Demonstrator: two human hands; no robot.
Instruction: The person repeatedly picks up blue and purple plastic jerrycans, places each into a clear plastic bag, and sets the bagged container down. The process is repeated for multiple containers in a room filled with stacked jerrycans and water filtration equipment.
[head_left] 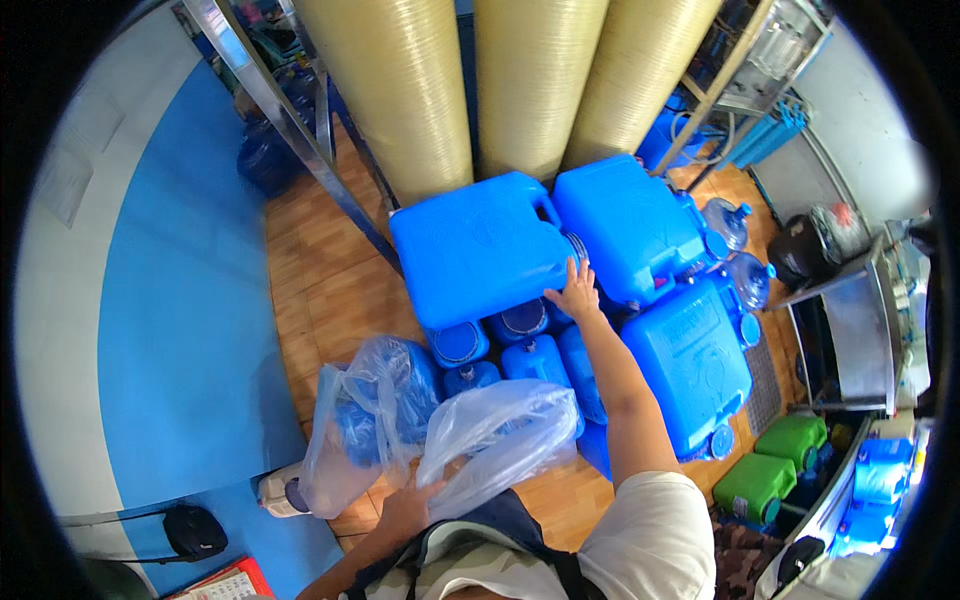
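Note:
My right hand [577,293] reaches forward, its fingers spread against the capped corner of a large blue jerrycan [480,240]. That jerrycan lies on its side on top of several smaller blue containers. Low in the view, my left hand [408,507] is closed on a clear plastic bag [500,425], its fingers partly hidden by the film. Just left of it, another clear plastic bag [345,420] is draped around blue containers. A second blue jerrycan [630,225] lies right of the first, and a third blue jerrycan [690,365] sits nearer, beside my right forearm.
Three tall yellowish cylinders [525,90] rise behind the jerrycans, next to a metal frame [290,130]. Clear water bottles [747,280] and green jerrycans [758,485] stand to the right near a steel sink [865,345]. A blue-and-white wall [190,290] borders the left side.

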